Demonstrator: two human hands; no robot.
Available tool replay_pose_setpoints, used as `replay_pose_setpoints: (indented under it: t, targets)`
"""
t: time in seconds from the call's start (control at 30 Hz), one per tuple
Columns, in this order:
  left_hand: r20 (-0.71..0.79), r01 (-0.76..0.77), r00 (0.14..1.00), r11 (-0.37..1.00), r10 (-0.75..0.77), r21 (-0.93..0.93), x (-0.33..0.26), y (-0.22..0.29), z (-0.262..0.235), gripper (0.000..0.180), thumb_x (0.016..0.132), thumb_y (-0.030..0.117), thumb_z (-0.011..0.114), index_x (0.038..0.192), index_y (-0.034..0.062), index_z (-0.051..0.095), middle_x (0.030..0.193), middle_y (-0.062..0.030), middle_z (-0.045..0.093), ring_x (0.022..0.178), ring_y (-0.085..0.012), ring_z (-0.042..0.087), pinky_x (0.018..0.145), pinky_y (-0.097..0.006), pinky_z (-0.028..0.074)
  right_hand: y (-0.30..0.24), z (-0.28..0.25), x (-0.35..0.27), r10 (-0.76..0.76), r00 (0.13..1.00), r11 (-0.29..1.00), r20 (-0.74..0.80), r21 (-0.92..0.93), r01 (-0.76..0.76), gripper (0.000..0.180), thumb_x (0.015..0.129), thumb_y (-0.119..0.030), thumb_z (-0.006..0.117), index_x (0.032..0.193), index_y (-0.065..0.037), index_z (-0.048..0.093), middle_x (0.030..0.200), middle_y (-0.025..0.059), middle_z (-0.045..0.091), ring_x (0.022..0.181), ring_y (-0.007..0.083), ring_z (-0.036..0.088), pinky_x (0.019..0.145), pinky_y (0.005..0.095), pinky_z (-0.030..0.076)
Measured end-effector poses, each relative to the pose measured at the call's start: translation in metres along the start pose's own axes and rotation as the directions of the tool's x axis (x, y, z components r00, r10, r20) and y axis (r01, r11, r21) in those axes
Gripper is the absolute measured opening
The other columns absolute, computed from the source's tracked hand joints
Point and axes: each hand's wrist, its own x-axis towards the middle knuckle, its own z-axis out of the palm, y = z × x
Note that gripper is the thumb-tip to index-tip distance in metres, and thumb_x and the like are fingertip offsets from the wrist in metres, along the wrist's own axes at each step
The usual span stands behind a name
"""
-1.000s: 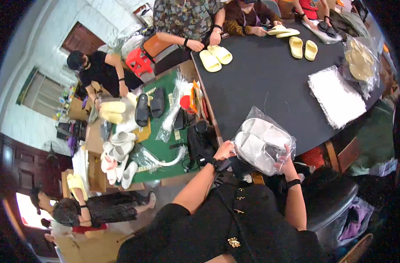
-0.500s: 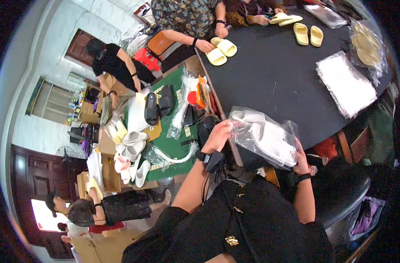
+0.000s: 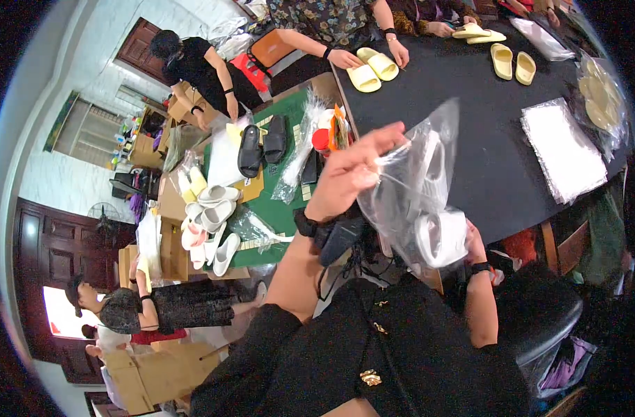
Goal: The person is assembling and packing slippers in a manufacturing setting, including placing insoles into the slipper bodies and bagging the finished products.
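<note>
A clear plastic bag with a pair of white slide slippers inside is tilted up in front of me, over the near edge of the black table. My left hand has the bag's upper left side between thumb and fingers, with the fingertips pointing away from me. At the lower right, my right hand grips the bagged slippers by the nearer one, its fingers partly hidden behind it. The second slipper stands higher in the bag, toward the bag's pointed top corner.
The black table bears a stack of white bags, bagged yellow slippers and loose yellow slippers. Co-workers handle slippers across it. On the green table lie black slides and white shoes. A black chair stands at right.
Both slippers have tipped from lying flat to upright in the bag. My left hand has risen and come closer, pulling up the bag's side. The right hand stays low.
</note>
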Motion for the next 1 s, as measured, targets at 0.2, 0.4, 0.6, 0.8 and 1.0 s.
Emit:
replay_pose_setpoints:
  t: [0.2, 0.4, 0.6, 0.8, 1.0]
  targets:
    - [-0.139, 0.209, 0.968, 0.978, -0.207, -0.002, -0.016, 0.000, -0.036, 0.012, 0.078, 0.013, 0.057, 0.071, 0.0025, 0.055, 0.118, -0.0158, 0.057, 0.105, -0.0291, 0.055, 0.091, -0.041, 0.043, -0.052, 0.016, -0.006, -0.369, 0.927, 0.926, -0.063, -0.116, 0.360, 0.049, 0.085, -0.027, 0.063, 0.123, 0.000, 0.050, 0.117, 0.0075, 0.058, 0.101, 0.0165, 0.058, 0.088, 0.0290, 0.047]
    - [-0.153, 0.485, 0.779, 0.431, -0.608, 0.760, -0.145, -0.126, -0.105, 0.016, 0.077, 0.018, 0.064, 0.075, 0.0033, 0.057, 0.071, -0.0024, 0.060, 0.063, -0.0127, 0.056, 0.058, -0.028, 0.047, -0.114, 0.013, -0.018, -0.399, 0.912, 0.871, -0.099, -0.352, 0.343, 0.046, 0.082, -0.017, 0.062, 0.123, 0.000, 0.051, 0.109, 0.0078, 0.061, 0.096, 0.0151, 0.058, 0.085, 0.0267, 0.046]
    - [-0.240, 0.709, 0.538, 0.280, -0.808, 0.647, -0.165, -0.166, -0.068, 0.039, 0.077, 0.037, 0.067, 0.088, 0.0010, 0.055, 0.081, -0.0190, 0.063, 0.076, -0.0323, 0.063, 0.067, -0.039, 0.049, -0.061, -0.034, -0.029, -0.163, 0.951, 0.753, -0.262, -0.656, -0.052, 0.029, 0.082, -0.016, 0.064, 0.107, -0.003, 0.061, 0.088, 0.0003, 0.062, 0.076, 0.0076, 0.053, 0.067, 0.0232, 0.043]
    - [-0.457, 0.569, 0.787, 0.200, -0.415, 0.798, -0.121, -0.214, -0.077, 0.057, 0.083, 0.039, 0.060, 0.121, 0.0015, 0.041, 0.091, -0.0276, 0.061, 0.087, -0.0422, 0.058, 0.075, -0.048, 0.047, -0.042, 0.010, -0.060, -0.157, 0.935, 0.859, -0.319, -0.511, -0.031, 0.021, 0.081, -0.008, 0.063, 0.095, -0.007, 0.048, 0.078, -0.0006, 0.056, 0.067, 0.0078, 0.051, 0.059, 0.0223, 0.042]
    - [-0.555, 0.697, 0.590, 0.023, -0.587, 0.717, -0.080, -0.248, -0.055, 0.058, 0.084, 0.034, 0.060, 0.127, 0.0029, 0.038, 0.099, -0.0270, 0.060, 0.091, -0.0404, 0.060, 0.079, -0.046, 0.050, -0.038, 0.039, -0.068, -0.085, 0.967, 0.758, -0.242, -0.646, -0.095, 0.040, 0.076, -0.005, 0.069, 0.112, -0.006, 0.049, 0.094, 0.0034, 0.056, 0.087, 0.0118, 0.054, 0.075, 0.0249, 0.044]
